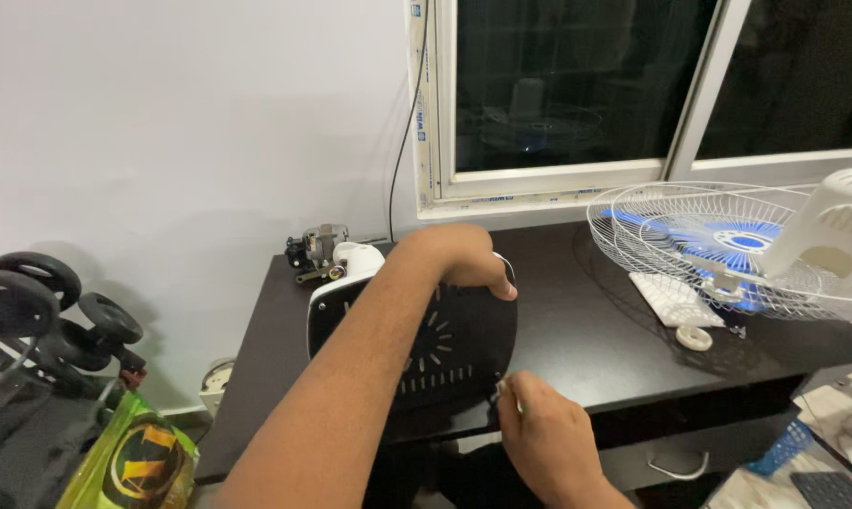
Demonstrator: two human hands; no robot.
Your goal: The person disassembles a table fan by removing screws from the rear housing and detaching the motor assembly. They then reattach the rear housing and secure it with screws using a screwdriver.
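Black fan base [454, 344] with slotted underside, tilted up on the dark bench [577, 330]. Left hand [463, 259] grips its top edge; right hand [548, 438] pinches closed at its lower edge. Wire fan guard [671, 245] lies well apart, right.

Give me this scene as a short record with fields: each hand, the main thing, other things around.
left hand: grips top edge of black fan base
right hand: fingertips at base's lower edge, maybe pinching something small
main thing: black fan base, tilted on dark table
nearby: fan motor, wire fan guard, white ring
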